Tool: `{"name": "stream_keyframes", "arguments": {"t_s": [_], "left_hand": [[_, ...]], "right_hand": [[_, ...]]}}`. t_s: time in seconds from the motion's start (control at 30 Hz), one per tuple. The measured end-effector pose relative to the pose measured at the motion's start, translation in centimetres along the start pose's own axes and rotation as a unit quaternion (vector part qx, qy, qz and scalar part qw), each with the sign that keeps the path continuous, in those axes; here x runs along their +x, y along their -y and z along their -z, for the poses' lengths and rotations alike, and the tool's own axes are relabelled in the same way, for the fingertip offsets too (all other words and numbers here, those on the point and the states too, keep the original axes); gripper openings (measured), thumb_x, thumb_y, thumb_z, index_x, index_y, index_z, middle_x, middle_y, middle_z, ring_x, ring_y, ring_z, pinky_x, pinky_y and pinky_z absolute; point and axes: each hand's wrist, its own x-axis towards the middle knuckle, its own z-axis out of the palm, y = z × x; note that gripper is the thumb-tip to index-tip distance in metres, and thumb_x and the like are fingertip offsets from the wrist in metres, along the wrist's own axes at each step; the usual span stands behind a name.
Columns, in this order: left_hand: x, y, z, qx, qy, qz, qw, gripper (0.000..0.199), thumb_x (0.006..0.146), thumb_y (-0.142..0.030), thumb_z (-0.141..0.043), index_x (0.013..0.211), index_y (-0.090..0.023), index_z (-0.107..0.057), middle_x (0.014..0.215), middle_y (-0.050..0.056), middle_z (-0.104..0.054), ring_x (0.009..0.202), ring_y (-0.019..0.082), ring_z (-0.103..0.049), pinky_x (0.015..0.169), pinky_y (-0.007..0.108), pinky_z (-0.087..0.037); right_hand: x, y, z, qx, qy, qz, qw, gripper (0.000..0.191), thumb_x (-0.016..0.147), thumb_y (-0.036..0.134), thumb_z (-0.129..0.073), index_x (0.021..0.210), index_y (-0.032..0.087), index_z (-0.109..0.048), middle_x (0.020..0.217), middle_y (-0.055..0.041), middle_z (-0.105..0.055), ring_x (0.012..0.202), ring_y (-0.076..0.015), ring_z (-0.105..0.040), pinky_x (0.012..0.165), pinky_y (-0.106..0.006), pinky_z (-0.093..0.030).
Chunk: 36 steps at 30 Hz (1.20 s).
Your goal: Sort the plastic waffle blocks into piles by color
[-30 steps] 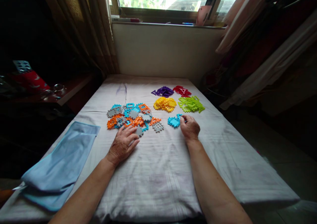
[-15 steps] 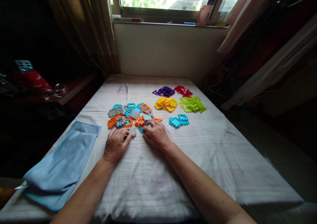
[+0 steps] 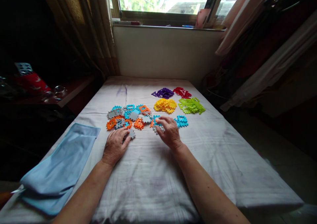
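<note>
My right hand (image 3: 168,131) is raised a little over the cloth, its fingers pinching a blue interlocking tile (image 3: 156,119). Below its fingertips lie a grey tile (image 3: 158,129) and a bit of orange. Just right of the hand, partly covered by it, is a small blue pile (image 3: 182,121). My left hand (image 3: 116,144) rests with curled fingers on a grey tile (image 3: 131,134) at the near edge of a mixed pile (image 3: 133,115) of blue, grey and orange tiles. Whether those fingers grip the grey tile is partly hidden.
Sorted heaps of purple (image 3: 163,93), red (image 3: 182,92), yellow (image 3: 165,105) and green tiles (image 3: 192,105) lie farther back on the white cloth (image 3: 153,184). A light blue cloth pouch (image 3: 61,168) is at the left edge. A window sill (image 3: 168,26) bounds the far side.
My right hand has moved right, away from the mixed pile, carrying a blue tile toward the blue pile. My left hand stays nearly in place by the grey tile.
</note>
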Motion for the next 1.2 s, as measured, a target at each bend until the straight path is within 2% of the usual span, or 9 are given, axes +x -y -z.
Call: {"name": "stream_keyframes", "arguments": {"t_s": [0.07, 0.2, 0.37, 0.63, 0.8, 0.97, 1.03, 1.1, 1.2], "left_hand": [[-0.1, 0.4, -0.4, 0.010, 0.000, 0.004, 1.000, 0.032, 0.091, -0.038, -0.048, 0.115, -0.022, -0.062, 0.130, 0.010, -0.065, 0.120, 0.027, -0.058, 0.107, 0.048, -0.040], [-0.2, 0.9, -0.9, 0.039, -0.002, 0.024, 0.999, 0.040, 0.091, -0.043, -0.047, 0.123, -0.023, -0.060, 0.137, 0.011, -0.060, 0.127, 0.030, -0.053, 0.112, 0.053, -0.034], [-0.2, 1.1, -1.0, 0.060, -0.011, 0.053, 0.997, 0.041, 0.091, -0.046, -0.046, 0.120, -0.023, -0.064, 0.137, 0.011, -0.059, 0.128, 0.033, -0.050, 0.113, 0.054, -0.032], [0.0, 1.1, -0.5, 0.045, -0.019, 0.052, 0.997, 0.036, 0.094, -0.047, -0.041, 0.093, -0.024, -0.068, 0.132, 0.010, -0.062, 0.123, 0.031, -0.053, 0.111, 0.054, -0.035], [0.1, 2.0, -1.2, 0.039, -0.035, 0.068, 0.996, 0.034, 0.094, -0.044, -0.040, 0.104, -0.023, -0.065, 0.125, 0.010, -0.065, 0.120, 0.029, -0.056, 0.110, 0.050, -0.038], [0.7, 3.2, -1.2, 0.053, -0.051, 0.082, 0.994, 0.038, 0.094, -0.036, -0.037, 0.119, -0.021, -0.062, 0.121, 0.012, -0.066, 0.119, 0.028, -0.057, 0.109, 0.046, -0.039], [0.9, 3.6, -1.0, 0.064, -0.056, 0.089, 0.992, 0.038, 0.093, -0.033, -0.039, 0.120, -0.021, -0.062, 0.121, 0.012, -0.066, 0.118, 0.028, -0.057, 0.107, 0.046, -0.040], [1.1, 3.8, -0.9, 0.079, -0.050, 0.103, 0.990, 0.037, 0.091, -0.032, -0.041, 0.119, -0.021, -0.063, 0.115, 0.013, -0.068, 0.111, 0.029, -0.060, 0.101, 0.046, -0.044], [1.0, 3.9, -1.0, 0.108, -0.032, 0.128, 0.985, 0.037, 0.090, -0.032, -0.043, 0.118, -0.021, -0.065, 0.102, 0.013, -0.070, 0.097, 0.029, -0.063, 0.091, 0.044, -0.048]], "right_hand": [[0.1, -2.2, 1.0, -0.050, -0.037, -0.075, 0.995, 0.014, 0.088, 0.029, -0.058, 0.092, 0.021, -0.070, 0.113, -0.0098, -0.067, 0.106, -0.0248, -0.056, 0.094, -0.038, -0.040], [-0.6, -5.8, 2.3, -0.128, -0.023, -0.184, 0.974, 0.015, 0.085, 0.029, -0.060, 0.091, 0.020, -0.072, 0.112, -0.0105, -0.066, 0.102, -0.0260, -0.054, 0.087, -0.037, -0.039], [-1.1, -7.1, 2.3, -0.164, 0.009, -0.229, 0.960, 0.018, 0.084, 0.029, -0.061, 0.092, 0.019, -0.074, 0.114, -0.0127, -0.065, 0.103, -0.0282, -0.053, 0.084, -0.039, -0.039], [-0.9, -5.7, 1.7, -0.151, -0.023, -0.180, 0.972, 0.019, 0.086, 0.027, -0.058, 0.095, 0.020, -0.073, 0.113, -0.0113, -0.066, 0.102, -0.0269, -0.053, 0.086, -0.039, -0.038], [0.0, -2.9, 0.6, -0.100, -0.019, -0.058, 0.993, 0.017, 0.088, 0.025, -0.056, 0.089, 0.023, -0.072, 0.114, -0.0084, -0.068, 0.105, -0.0246, -0.055, 0.091, -0.038, -0.039], [4.9, -1.2, 0.6, -0.051, -0.042, 0.004, 0.998, 0.017, 0.089, 0.024, -0.056, 0.088, 0.024, -0.072, 0.114, -0.0077, -0.068, 0.110, -0.0245, -0.055, 0.098, -0.040, -0.040], [8.0, -2.0, 1.4, -0.039, -0.106, -0.023, 0.993, 0.017, 0.089, 0.024, -0.055, 0.089, 0.023, -0.072, 0.114, -0.0085, -0.067, 0.111, -0.0249, -0.055, 0.101, -0.042, -0.040], [11.2, -3.4, 2.5, -0.028, -0.206, -0.061, 0.976, 0.021, 0.091, 0.022, -0.050, 0.092, 0.021, -0.071, 0.112, -0.0102, -0.066, 0.111, -0.0249, -0.056, 0.101, -0.044, -0.041], [15.2, -4.8, 4.1, -0.008, -0.313, -0.082, 0.946, 0.033, 0.096, 0.022, -0.036, 0.108, 0.018, -0.066, 0.112, -0.0113, -0.062, 0.111, -0.0248, -0.057, 0.095, -0.046, -0.046]]}}
